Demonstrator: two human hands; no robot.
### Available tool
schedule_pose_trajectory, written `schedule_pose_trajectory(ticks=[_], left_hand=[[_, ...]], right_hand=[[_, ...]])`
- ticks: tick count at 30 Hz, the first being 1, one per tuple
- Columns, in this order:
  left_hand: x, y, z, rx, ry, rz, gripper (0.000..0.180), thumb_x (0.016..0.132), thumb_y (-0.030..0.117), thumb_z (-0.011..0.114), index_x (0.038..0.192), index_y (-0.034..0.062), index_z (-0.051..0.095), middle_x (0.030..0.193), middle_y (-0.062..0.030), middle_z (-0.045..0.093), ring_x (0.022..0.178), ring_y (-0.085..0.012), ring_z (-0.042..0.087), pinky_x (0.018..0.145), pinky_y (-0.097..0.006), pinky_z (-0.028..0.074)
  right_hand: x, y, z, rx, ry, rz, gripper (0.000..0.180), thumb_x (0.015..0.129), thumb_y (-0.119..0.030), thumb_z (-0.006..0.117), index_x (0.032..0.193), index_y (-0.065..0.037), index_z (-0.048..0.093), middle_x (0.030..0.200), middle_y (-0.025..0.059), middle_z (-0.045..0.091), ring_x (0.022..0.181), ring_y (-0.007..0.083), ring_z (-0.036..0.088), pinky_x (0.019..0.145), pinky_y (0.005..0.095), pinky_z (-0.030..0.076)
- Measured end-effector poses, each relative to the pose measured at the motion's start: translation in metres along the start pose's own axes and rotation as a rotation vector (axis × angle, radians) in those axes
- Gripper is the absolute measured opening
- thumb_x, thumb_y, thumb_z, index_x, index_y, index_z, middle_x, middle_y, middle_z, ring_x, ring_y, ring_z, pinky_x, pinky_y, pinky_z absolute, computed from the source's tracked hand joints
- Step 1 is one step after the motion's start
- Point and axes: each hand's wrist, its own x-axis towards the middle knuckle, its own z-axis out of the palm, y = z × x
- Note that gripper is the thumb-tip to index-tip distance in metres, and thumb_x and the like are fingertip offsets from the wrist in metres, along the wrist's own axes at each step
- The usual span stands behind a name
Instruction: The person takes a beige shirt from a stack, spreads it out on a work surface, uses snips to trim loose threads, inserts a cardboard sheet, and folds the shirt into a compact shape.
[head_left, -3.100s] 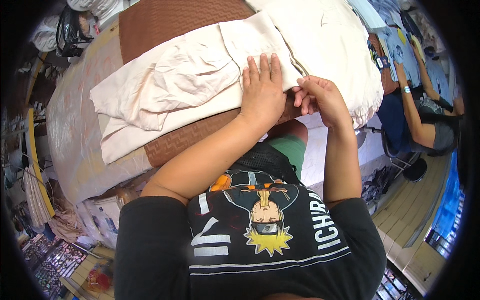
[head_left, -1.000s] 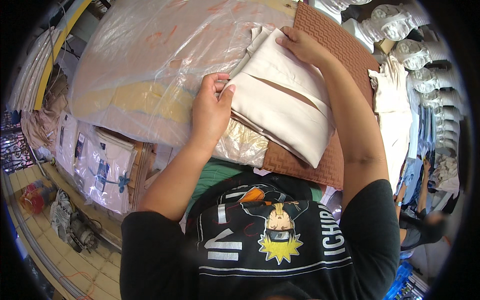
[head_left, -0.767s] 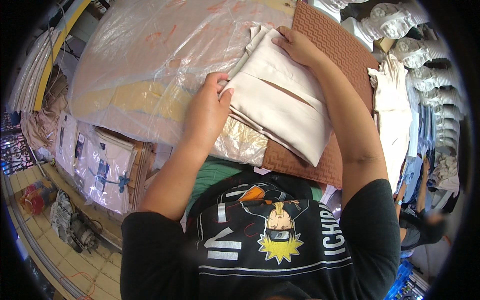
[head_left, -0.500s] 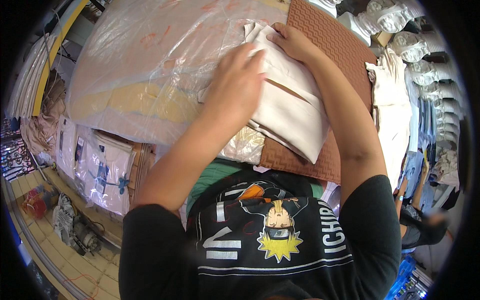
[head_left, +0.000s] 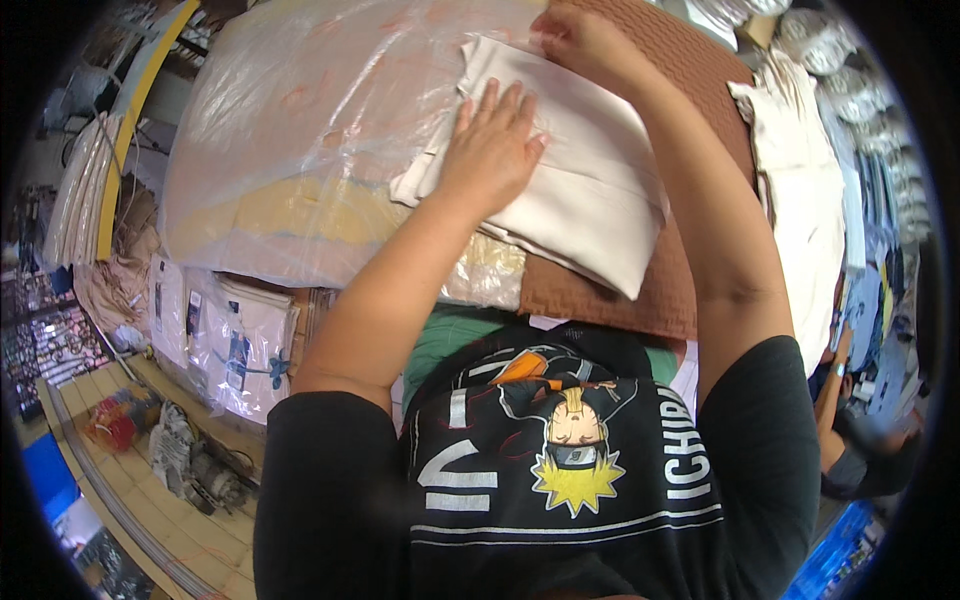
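We rest our left hand (head_left: 495, 147), fingers slightly spread and gripping nothing, flat on the folded cream fabric garment (head_left: 590, 195), which lies across clear plastic sheeting (head_left: 300, 130) at left and brown patterned cloth (head_left: 700, 75) at right. Our right hand (head_left: 588, 45), fingers curled, is at the far edge; we cannot tell whether it holds anything.

Left hand (head_left: 497, 150): spread flat on the folded cloth (head_left: 600, 190), at twelve o'clock.
Right hand (head_left: 542, 36): fingers bent by the cloth's far edge, toward one o'clock; contact unclear.
Folded cloth: cream, across brown mat (head_left: 700, 80) and plastic sheet (head_left: 300, 110), one o'clock.
Pale clothes (head_left: 800, 200): two o'clock.
Co-worker's arm (head_left: 829, 405): four o'clock.
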Motion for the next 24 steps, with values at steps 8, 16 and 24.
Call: schedule_pose_trajectory(ticks=[8,16,24], left_hand=[[0.000,-0.008,0.000,-0.028,-0.028,0.008,0.055,0.098,0.040,0.030,0.141,0.0060,0.032,0.148,-0.0136,0.026,0.139,-0.0323,0.018,0.111,-0.048,0.012],[0.006,-0.010,-0.004,-0.051,-0.134,0.017,0.056,0.097,0.039,0.028,0.142,0.0047,0.030,0.149,-0.0147,0.023,0.140,-0.0340,0.014,0.111,-0.049,0.012],[0.005,-0.011,-0.006,-0.091,-0.163,-0.008,0.057,0.097,0.039,0.027,0.142,0.0047,0.030,0.150,-0.0149,0.022,0.139,-0.0354,0.014,0.111,-0.050,0.011]], right_hand=[[-0.189,-0.009,-0.055,-0.002,0.385,0.089,0.024,0.081,-0.017,0.069,0.100,-0.004,0.063,0.092,0.0070,0.065,0.079,0.0153,0.059,0.070,0.0280,0.048],[-0.227,-0.026,-0.001,-0.253,0.643,-0.010,0.018,0.072,-0.016,0.071,0.081,-0.007,0.057,0.075,0.0078,0.057,0.067,0.0276,0.058,0.061,0.0375,0.047],[-0.248,-0.038,0.017,-0.282,0.691,-0.105,0.016,0.070,-0.010,0.069,0.067,-0.008,0.053,0.066,0.0067,0.052,0.061,0.0248,0.056,0.055,0.0348,0.046]])
